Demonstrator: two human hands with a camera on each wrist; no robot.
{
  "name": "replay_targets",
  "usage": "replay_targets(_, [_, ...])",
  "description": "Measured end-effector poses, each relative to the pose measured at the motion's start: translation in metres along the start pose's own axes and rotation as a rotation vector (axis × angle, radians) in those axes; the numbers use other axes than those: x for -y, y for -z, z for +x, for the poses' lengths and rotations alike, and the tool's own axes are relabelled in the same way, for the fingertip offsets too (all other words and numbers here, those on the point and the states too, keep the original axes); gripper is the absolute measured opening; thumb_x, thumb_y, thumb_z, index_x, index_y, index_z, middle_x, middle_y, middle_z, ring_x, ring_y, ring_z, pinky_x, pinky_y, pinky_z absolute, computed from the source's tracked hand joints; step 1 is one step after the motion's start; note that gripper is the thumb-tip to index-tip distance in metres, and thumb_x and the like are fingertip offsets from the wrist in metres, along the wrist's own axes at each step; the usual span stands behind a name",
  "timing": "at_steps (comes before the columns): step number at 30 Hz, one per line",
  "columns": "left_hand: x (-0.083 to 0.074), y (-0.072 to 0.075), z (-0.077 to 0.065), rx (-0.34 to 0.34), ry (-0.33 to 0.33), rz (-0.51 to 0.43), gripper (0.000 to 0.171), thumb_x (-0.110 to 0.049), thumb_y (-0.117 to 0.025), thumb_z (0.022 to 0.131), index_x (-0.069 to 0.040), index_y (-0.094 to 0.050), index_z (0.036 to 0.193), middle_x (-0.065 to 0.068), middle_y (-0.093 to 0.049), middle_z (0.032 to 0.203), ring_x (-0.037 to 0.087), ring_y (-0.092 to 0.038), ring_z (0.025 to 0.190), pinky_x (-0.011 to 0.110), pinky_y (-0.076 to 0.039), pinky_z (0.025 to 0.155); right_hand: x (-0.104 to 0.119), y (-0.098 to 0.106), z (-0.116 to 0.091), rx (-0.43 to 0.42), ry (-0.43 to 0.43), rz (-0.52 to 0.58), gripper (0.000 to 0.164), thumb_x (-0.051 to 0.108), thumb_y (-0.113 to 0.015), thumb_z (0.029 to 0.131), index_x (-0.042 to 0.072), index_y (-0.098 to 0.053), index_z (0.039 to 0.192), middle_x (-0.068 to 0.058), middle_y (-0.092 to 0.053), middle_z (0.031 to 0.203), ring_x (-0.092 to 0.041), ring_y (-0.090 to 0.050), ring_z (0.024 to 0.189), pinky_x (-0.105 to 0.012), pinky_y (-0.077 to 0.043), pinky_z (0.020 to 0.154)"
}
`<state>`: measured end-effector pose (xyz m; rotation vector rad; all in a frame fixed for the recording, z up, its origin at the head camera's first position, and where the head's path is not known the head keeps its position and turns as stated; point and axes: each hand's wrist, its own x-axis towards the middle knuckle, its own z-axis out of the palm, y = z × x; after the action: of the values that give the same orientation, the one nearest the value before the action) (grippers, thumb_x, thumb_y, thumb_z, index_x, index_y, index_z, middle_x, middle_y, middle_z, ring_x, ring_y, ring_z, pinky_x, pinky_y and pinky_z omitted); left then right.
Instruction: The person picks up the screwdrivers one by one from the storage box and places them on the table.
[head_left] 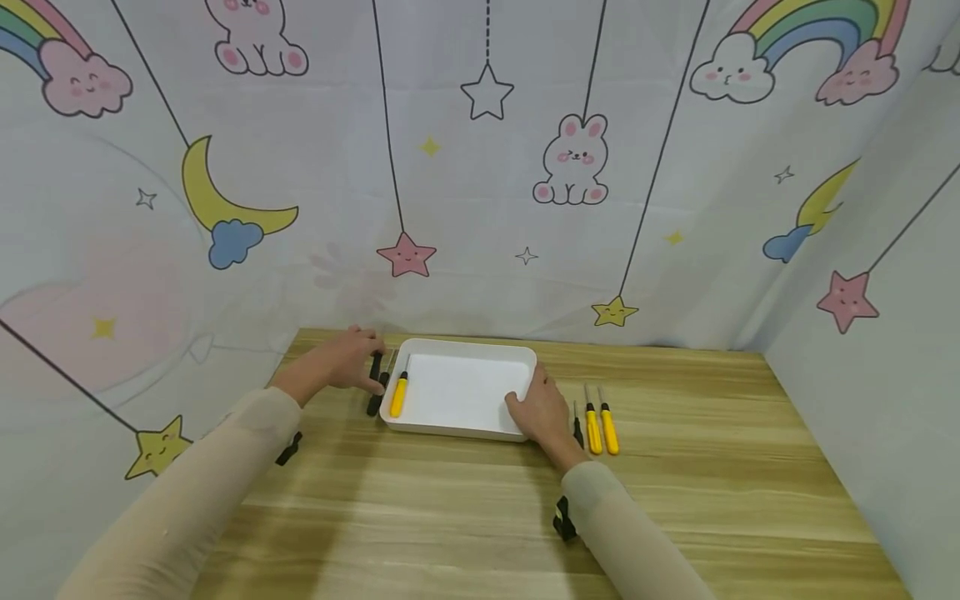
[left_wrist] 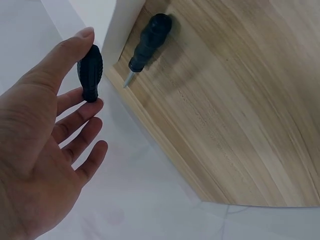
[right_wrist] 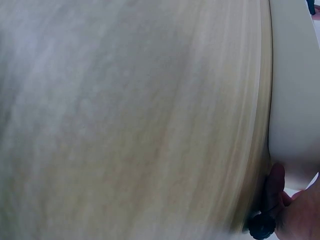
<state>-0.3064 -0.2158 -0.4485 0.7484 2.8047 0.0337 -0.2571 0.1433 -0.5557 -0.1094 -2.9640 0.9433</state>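
Note:
My left hand [head_left: 341, 358] is at the left end of a white tray [head_left: 465, 392]. Between thumb and fingers it pinches a black-handled screwdriver [left_wrist: 90, 74], its handle upright in the left wrist view. Another black screwdriver [left_wrist: 151, 40] lies on the wood beside the tray wall. Inside the tray, along its left side, rests a yellow-handled screwdriver [head_left: 400, 395]. My right hand [head_left: 542, 410] grips the tray's right end, thumb over the rim. In the right wrist view only part of that hand [right_wrist: 300, 215] shows, at the lower right corner beside the tray wall [right_wrist: 295, 90].
Right of the tray lie two yellow-handled screwdrivers [head_left: 592, 429] and a small black one [head_left: 577, 429], partly behind my right hand. The wooden table [head_left: 420, 517] ends at a printed curtain [head_left: 487, 183] behind and at the sides.

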Motion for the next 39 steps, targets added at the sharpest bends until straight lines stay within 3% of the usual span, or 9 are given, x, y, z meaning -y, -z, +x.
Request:
replay_targets(8, [0.005, -0.003, -0.002, 0.012, 0.008, 0.033, 0.078, -0.049, -0.086, 0.086, -0.002, -0.062, 0.143, 0.022, -0.056, 0.143, 0.046, -0.050, 0.130, 0.060, -0.045, 0.110, 0.000, 0.000, -0.001, -0.004, -0.009, 0.003, 0.087, 0.039, -0.061, 0.097, -0.002, -0.025, 0.164, -0.032, -0.050, 0.150, -0.049, -0.059, 0.126, -0.061, -0.049, 0.103])
replay_targets(14, [0.009, -0.014, -0.001, 0.030, 0.025, 0.069, 0.081, -0.051, -0.086, 0.086, -0.003, -0.061, 0.146, 0.026, -0.052, 0.150, 0.050, -0.047, 0.136, 0.064, -0.041, 0.112, -0.002, -0.001, 0.000, 0.000, -0.008, 0.000, 0.087, 0.040, -0.061, 0.098, -0.002, -0.025, 0.165, -0.031, -0.049, 0.152, -0.049, -0.058, 0.128, -0.060, -0.049, 0.104])
replay_targets(27, [0.011, -0.020, -0.003, 0.062, 0.051, 0.036, 0.079, -0.047, -0.088, 0.086, -0.004, -0.060, 0.146, 0.027, -0.049, 0.154, 0.049, -0.047, 0.137, 0.063, -0.044, 0.111, -0.001, 0.000, 0.002, 0.000, -0.002, -0.006, 0.087, 0.041, -0.060, 0.098, -0.002, -0.023, 0.165, -0.030, -0.049, 0.153, -0.048, -0.058, 0.128, -0.060, -0.049, 0.104])
replay_targets(35, [0.012, -0.026, -0.004, 0.077, 0.028, 0.062, 0.077, -0.048, -0.089, 0.084, -0.004, -0.063, 0.142, 0.023, -0.054, 0.145, 0.046, -0.052, 0.128, 0.060, -0.047, 0.107, -0.001, -0.001, 0.002, 0.002, -0.006, -0.007, 0.087, 0.040, -0.060, 0.098, -0.002, -0.024, 0.165, -0.030, -0.049, 0.152, -0.047, -0.058, 0.128, -0.060, -0.049, 0.104])
replay_targets(39, [0.012, -0.027, -0.006, 0.085, 0.034, 0.048, 0.077, -0.045, -0.090, 0.084, -0.004, -0.062, 0.143, 0.024, -0.052, 0.150, 0.047, -0.050, 0.132, 0.061, -0.044, 0.111, -0.002, -0.001, 0.002, 0.004, -0.008, -0.005, 0.086, 0.041, -0.060, 0.098, -0.001, -0.024, 0.165, -0.030, -0.050, 0.152, -0.047, -0.058, 0.128, -0.060, -0.049, 0.104])
